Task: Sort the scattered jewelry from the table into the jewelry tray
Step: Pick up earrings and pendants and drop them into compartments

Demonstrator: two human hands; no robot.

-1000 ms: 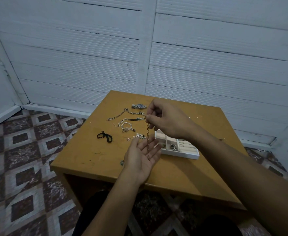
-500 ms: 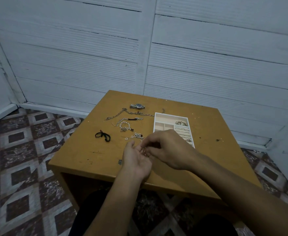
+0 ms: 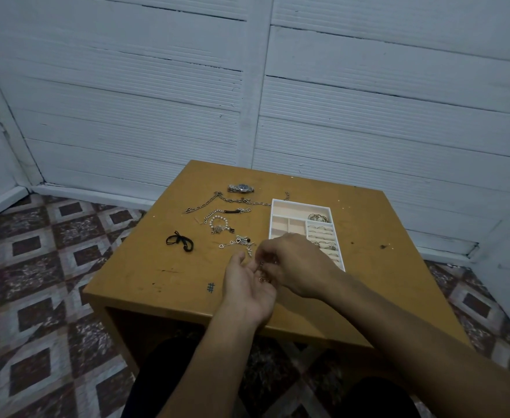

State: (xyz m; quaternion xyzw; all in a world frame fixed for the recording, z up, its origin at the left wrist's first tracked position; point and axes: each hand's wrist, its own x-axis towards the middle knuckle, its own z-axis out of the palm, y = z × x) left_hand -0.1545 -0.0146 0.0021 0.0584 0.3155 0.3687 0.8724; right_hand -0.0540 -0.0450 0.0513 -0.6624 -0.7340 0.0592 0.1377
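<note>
Two hands meet over the counter (image 3: 145, 267). My left hand (image 3: 247, 285) lies palm up, fingers loosely spread, with a bunched chain (image 3: 261, 271) in it. My right hand (image 3: 300, 267) pinches that chain. The tray (image 3: 300, 204) sits at one o'clock, a watch (image 3: 241, 187) at eleven.

- thin metal chain (image 3: 261, 271) in left hand (image 3: 247, 289) palm: mostly hidden under right hand (image 3: 303, 267) fingers
- white compartmented jewelry tray (image 3: 300, 203): corner nearest right hand covered by it
- small metal rings (image 3: 320, 229) beyond right hand: too small to tell apart
</note>
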